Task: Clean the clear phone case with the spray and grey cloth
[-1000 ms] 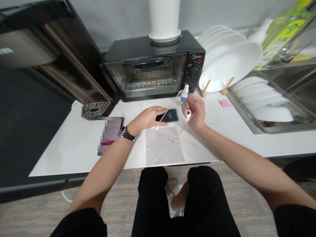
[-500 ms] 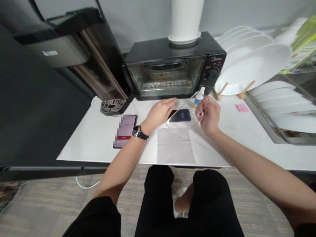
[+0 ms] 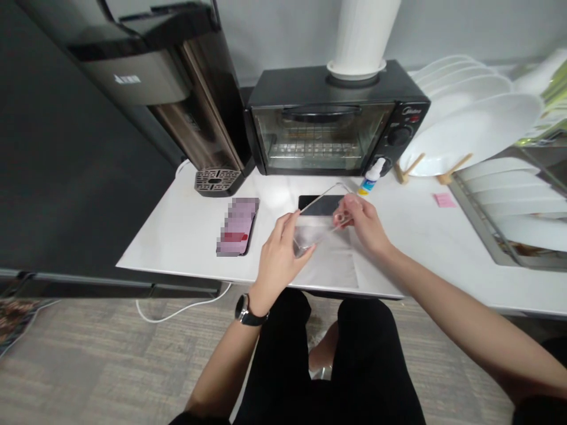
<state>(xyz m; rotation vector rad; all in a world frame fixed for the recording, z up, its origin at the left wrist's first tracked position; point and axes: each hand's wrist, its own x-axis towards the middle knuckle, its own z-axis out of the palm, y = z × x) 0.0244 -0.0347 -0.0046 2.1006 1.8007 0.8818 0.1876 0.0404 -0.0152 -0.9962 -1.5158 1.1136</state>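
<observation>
A clear phone case (image 3: 315,202) is held tilted above the counter between my two hands. My left hand (image 3: 280,255) grips its near left end, thumb on one edge and fingers on the other. At the opposite end, my right hand (image 3: 362,223) pinches the case beside its round camera cutout. Behind the case lies a dark phone (image 3: 305,204), partly covered by the case and my right hand. A light grey cloth (image 3: 332,265) lies flat beneath, at the counter's front edge. Just beyond my right hand stands a small white spray bottle (image 3: 372,176) with a blue and yellow label.
A second phone (image 3: 239,227) with a pinkish screen lies left on the white counter (image 3: 177,248). A black toaster oven (image 3: 328,133) stands behind, with a drinks dispenser (image 3: 217,180) to its left. White plates (image 3: 478,130) and a pink sticky note (image 3: 444,200) are at right.
My left hand, stretched out along the case before, has come nearer and now grips its end. My right hand has moved lower with the case. The camera view has shifted slightly left.
</observation>
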